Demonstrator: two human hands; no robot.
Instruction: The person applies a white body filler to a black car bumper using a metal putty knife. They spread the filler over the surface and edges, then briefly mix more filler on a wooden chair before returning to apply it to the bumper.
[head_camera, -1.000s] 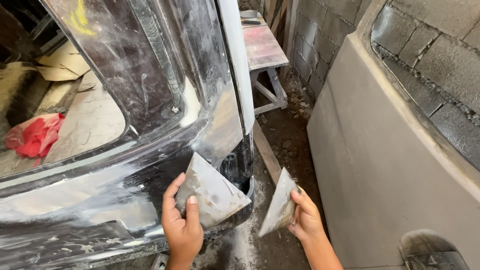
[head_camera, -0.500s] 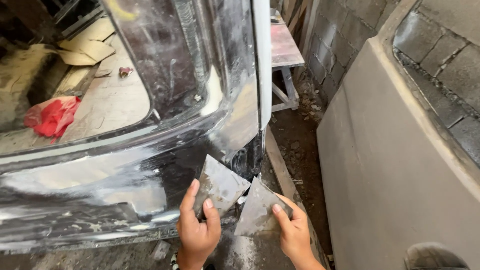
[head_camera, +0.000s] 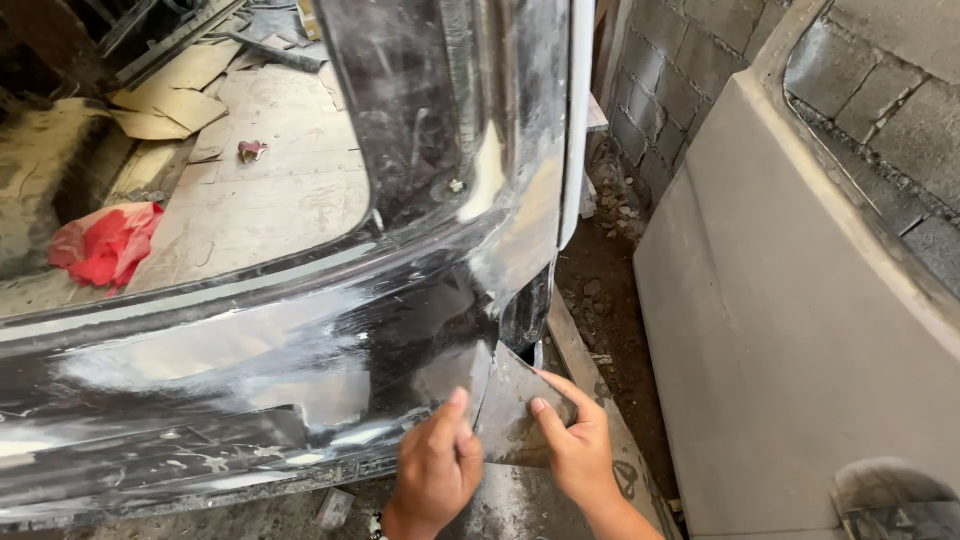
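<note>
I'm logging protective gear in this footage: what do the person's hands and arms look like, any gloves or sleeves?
Both hands are bare: no gloves on the left hand or the right hand. No sleeve shows on the right forearm. A small dark beaded band seems to sit at the left wrist, mostly cut off by the frame edge.

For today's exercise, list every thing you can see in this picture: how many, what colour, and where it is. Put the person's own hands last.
Car body panel: one, dark and glossy with pale grey filler patches, fills left and centre.
Spreader blades: two, grey, thin and flat, held together against the panel's lower right corner.
Red cloth: one, red, inside the car on the left.
Cardboard sheets: several, tan, on the car floor, upper left.
Grey primed panel: one, dull grey, leaning at the right.
Block wall: one, grey, behind the primed panel.
Ground: dark dirt with rubble, between the two panels.
Left hand: one, gripping the left blade.
Right hand: one, fingers on the right blade.
</note>
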